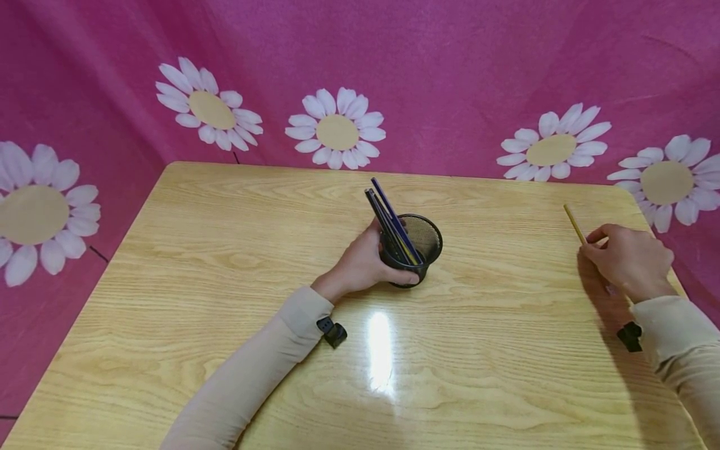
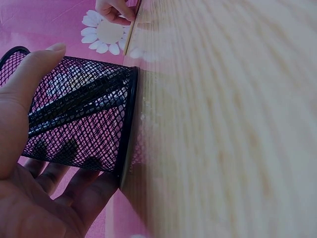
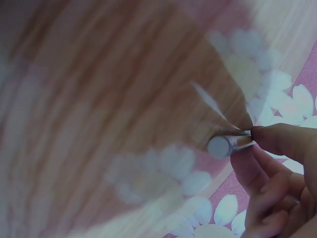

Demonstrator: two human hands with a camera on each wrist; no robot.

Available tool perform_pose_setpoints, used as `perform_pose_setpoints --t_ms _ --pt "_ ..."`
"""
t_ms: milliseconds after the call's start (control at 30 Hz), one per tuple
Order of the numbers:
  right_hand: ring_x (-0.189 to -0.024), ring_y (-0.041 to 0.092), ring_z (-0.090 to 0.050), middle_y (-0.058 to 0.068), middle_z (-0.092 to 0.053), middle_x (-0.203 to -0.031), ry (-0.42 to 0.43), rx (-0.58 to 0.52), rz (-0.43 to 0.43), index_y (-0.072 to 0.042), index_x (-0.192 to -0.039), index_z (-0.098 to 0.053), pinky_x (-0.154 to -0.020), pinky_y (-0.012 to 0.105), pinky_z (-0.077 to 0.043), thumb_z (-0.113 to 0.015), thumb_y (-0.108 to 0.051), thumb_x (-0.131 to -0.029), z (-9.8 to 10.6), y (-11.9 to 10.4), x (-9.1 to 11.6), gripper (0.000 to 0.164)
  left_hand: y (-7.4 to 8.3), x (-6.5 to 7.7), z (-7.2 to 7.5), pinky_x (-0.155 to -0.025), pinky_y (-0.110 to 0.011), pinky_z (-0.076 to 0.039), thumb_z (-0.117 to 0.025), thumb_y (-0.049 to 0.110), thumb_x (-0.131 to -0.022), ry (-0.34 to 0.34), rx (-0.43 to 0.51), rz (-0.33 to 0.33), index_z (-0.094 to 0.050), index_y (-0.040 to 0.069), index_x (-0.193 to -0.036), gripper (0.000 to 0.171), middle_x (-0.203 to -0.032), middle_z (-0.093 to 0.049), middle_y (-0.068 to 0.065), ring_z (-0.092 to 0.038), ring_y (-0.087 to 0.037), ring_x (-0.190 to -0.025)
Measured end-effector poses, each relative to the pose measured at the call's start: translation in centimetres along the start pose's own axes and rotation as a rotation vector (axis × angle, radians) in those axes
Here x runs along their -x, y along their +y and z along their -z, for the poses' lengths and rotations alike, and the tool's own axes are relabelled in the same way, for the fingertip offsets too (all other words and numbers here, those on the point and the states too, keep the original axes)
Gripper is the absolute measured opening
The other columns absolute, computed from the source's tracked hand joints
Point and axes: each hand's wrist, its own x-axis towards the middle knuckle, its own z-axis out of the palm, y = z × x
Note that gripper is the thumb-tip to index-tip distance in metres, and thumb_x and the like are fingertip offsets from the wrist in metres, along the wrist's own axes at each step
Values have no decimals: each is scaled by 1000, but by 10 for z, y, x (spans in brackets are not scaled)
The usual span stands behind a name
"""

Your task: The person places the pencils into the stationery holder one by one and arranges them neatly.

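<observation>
My left hand (image 1: 365,259) grips a black mesh pencil cup (image 1: 429,234) near the middle of the table. Its thumb lies on the near side, and the other fingers reach round the far side. Several slim dark and yellow pencils (image 1: 388,219) lean to the left inside the cup. In the left wrist view the mesh cup (image 2: 84,114) stands with its base at the tabletop. Over at the right, my right hand (image 1: 630,259) pinches a yellow pencil (image 1: 574,223) between thumb and fingers, low over the table. The pencil's pale round end (image 3: 219,147) faces the right wrist camera.
The glossy wooden table (image 1: 225,250) reflects a bright patch of light in front of the cup. Behind it hangs a pink cloth (image 1: 427,75) with white daisies. The table's right edge runs close by my right hand.
</observation>
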Motion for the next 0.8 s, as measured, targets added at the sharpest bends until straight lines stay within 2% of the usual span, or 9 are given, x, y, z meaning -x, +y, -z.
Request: perform_pose_setpoints --t_ms 267,433,633,800 --pt "-80 42 -58 20 -70 -90 9 -8 4 1 -111 -65 -63 59 -37 -63 -25 -96 0 -1 0 31 0 0 0 -112 -34 -43 -98 18 -68 -6 10 -7 -39 9 -152 103 -150 -53 -9 -61 -18 -123" --pt "-76 38 -57 17 -70 -85 32 -34 -3 0 -112 -65 -62 56 -36 -62 -31 -96 2 -6 2 34 0 0 0 -113 -34 -42 -98 18 -68 -2 3 -9 -39 9 -152 103 -150 -54 -8 -60 -18 -125" --pt "-73 31 -60 6 -70 -74 72 -82 82 -4 -112 -67 -57 43 -37 -63 -37 -97 4 -14 6 36 0 -1 0 -113 -34 -42 -98 18 -68 3 -2 -12 -40 9 -151 102 -149 -54 -8 -59 -18 -126" --pt "-70 28 -61 8 -72 -76 103 -99 131 -5 -113 -68 -58 38 -37 -66 -40 -98 5 -24 10 37 -1 0 0 -113 -35 -42 -98 18 -68 0 0 -9 -40 9 -152 103 -149 -54 -8 -60 -18 -125"
